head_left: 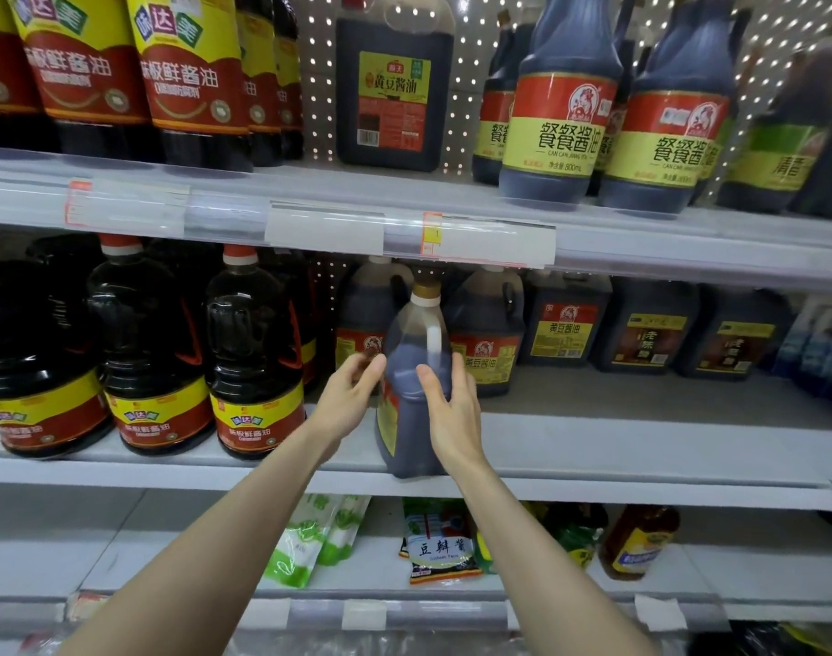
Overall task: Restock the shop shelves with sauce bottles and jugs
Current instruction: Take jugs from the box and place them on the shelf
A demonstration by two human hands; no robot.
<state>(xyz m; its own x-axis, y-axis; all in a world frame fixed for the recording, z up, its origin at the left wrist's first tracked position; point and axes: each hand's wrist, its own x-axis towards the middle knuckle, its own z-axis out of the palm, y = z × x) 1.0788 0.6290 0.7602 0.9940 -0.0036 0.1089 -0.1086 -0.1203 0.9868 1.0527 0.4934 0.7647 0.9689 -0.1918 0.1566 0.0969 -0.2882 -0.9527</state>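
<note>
Middle shelf [641, 419]: sauce jug [410, 419] stands upright at frt edge, ahead of the jug row [485, 333]. Full of dark liquid; judged heavy, rigid plastic, smooth sides prob. slick. Left grip [352, 395] and right grip [452, 409] flank it, fingers straight, closed on nothing; contact w/ walls likely, unconfirmed. Best hold: white handle [434, 344], other palm under base.

Dark sauce jug [402, 381], gold cap [426, 288], white handle [434, 343], upright at front edge of middle shelf [641, 447]. Left hand [350, 400] at jug's left shoulder, fingers [375, 364] loosely extended, touching. Right hand [454, 409] flat against jug's near side, below handle. Red-capped bottles [255, 352] left; similar jugs [487, 333] behind. Sachets [440, 546] on lower shelf.
</note>
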